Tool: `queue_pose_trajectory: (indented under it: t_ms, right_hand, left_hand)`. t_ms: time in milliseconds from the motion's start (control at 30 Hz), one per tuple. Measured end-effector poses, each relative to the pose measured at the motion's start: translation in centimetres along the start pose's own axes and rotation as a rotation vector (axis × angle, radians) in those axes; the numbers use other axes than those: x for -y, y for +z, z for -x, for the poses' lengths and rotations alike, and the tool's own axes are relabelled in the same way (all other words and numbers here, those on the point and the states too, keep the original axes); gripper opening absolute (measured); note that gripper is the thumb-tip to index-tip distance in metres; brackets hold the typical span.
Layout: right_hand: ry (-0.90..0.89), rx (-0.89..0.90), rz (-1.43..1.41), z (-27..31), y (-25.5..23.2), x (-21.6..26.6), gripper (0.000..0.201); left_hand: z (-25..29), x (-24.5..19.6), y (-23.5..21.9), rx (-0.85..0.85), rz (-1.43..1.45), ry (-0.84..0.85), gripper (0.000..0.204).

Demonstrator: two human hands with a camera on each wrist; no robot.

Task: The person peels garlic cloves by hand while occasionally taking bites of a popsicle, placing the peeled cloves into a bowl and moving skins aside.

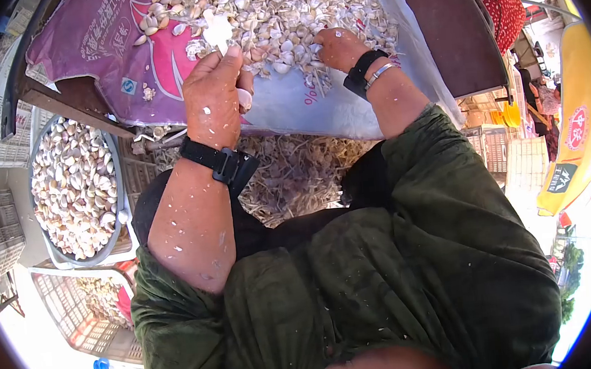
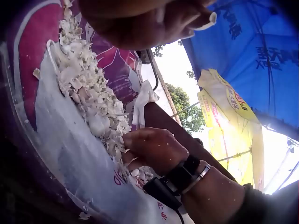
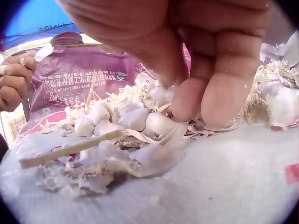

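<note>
My left hand [image 1: 214, 93] pinches a bright white, papery piece of garlic skin [image 1: 217, 31] between thumb and forefinger, above the heap's near left edge. A garlic clove [image 1: 244, 100] shows under its curled fingers. In the right wrist view that hand [image 3: 16, 81] is raised at the far left. My right hand [image 1: 343, 48] reaches down into the right side of the heap of garlic cloves and loose skins [image 1: 282, 27]. Its fingertips [image 3: 224, 102] are bent down among cloves [image 3: 159, 123]; I cannot tell whether they grip one.
A purple and white printed sack [image 1: 103, 32] lies under the heap. To the left stands a grey tub [image 1: 117, 193] of cloves, with a plastic crate [image 1: 74, 302] nearer me. Skins and stalks [image 1: 294, 170] cover the ground below. A person in red [image 1: 494, 5] is at the far right.
</note>
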State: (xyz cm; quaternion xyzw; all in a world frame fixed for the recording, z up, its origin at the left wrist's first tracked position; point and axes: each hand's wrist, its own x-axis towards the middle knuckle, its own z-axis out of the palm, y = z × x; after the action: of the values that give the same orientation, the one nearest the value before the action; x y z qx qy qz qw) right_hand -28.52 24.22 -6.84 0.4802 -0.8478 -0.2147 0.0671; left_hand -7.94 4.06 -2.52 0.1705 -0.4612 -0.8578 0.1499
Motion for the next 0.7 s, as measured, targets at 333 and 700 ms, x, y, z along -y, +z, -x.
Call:
queue_pose_trajectory:
  t_ms: [333, 700]
  right_hand:
    - [0.765, -0.043, -1.744, 3.8, -2.4, -0.1, 0.035]
    - [0.714, -0.282, -2.411, 4.7, -0.1, 0.1, 0.023]
  left_hand:
    - [0.8, 0.3, -0.2, -0.040, -0.080, -0.009, 0.024]
    - [1.5, 0.6, -0.5, -0.053, -0.058, -0.034, 0.023]
